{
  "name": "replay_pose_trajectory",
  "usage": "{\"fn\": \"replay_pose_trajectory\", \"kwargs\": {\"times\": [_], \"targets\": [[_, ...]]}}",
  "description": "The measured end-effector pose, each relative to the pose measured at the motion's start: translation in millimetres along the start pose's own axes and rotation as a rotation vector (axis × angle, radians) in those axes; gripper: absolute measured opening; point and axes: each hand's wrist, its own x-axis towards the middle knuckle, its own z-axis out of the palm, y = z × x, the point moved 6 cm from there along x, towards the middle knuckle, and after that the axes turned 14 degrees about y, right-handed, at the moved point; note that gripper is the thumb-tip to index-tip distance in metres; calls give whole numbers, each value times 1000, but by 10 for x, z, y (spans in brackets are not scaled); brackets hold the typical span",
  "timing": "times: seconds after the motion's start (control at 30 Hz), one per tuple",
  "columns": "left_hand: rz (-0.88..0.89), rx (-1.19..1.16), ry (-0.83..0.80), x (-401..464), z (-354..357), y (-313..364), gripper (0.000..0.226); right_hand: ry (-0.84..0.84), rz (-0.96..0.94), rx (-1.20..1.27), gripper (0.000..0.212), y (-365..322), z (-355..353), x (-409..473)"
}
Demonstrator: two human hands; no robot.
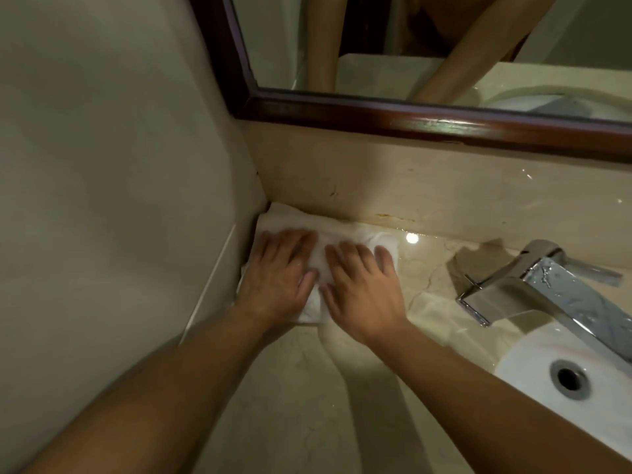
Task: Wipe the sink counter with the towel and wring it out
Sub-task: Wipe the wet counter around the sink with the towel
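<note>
— What hems me in up there?
— The side wall (119,165) on the left and the backsplash (427,186) behind; the towel (355,236) is jammed into their corner.
— And to the right?
— Bare counter (307,388) as far as the faucet (533,285) and the sink (533,354) rim.

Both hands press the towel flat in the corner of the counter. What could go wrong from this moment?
1. The towel is jammed into the corner, so the left hand may scrape the side wall while wiping.
2. The counter looks wet and glossy, so the flat right hand could slide and hit the faucet.
3. With open palms and no grip, the towel may bunch up instead of wiping.
</note>
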Motion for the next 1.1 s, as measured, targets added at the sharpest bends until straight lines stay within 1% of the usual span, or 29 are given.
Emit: {"fn": "replay_pose_trajectory", "kwargs": {"times": [0.1, 0.17, 0.23, 0.3, 0.4, 0.47, 0.53, 0.63, 0.7, 0.8, 0.9, 0.97, 1.0, 1.03, 1.1], "targets": [[-2, -4, -56, 68, 110, -52, 67, 18, 37, -17, 63, 106, 96, 77], [-18, -50, -108, 179, 176, -128, 73, -29, 64, 0, 71, 116, 174, 161], [-24, -90, -156, 284, 242, -238, 74, -103, 91, -1, 82, 93, 220, 257], [-20, -94, -140, 340, 277, -298, 73, -126, 128, -13, 86, 109, 265, 336], [-48, -130, -107, 307, 252, -279, 76, -150, 122, -53, 84, 117, 276, 347], [-88, -149, -120, 226, 205, -224, 73, -113, 95, -53, 77, 99, 222, 277], [-109, -172, -99, 109, 114, -155, 73, -50, 77, -15, 70, 56, 139, 158], [-64, -183, -3, -172, -6, -29, 61, -38, 89, 33, 67, -51, 61, -130], [-58, -182, 16, -282, -46, 18, 55, -31, 96, 67, 65, -96, 38, -264], [-46, -106, -9, -199, -32, 20, 58, -51, 98, 72, 67, -78, 66, -270], [-9, -70, -84, 19, 68, -50, 70, -40, 93, 56, 68, -19, 134, -121], [-28, -76, -154, 153, 154, -135, 78, -19, 76, 46, 70, 17, 188, 21], [-50, -88, -186, 216, 207, -186, 78, -10, 69, 43, 71, 40, 205, 104], [-77, -100, -202, 277, 249, -236, 77, -11, 69, 45, 73, 70, 221, 184], [-107, -107, -180, 364, 284, -285, 79, -58, 85, 30, 78, 130, 255, 297]]}}
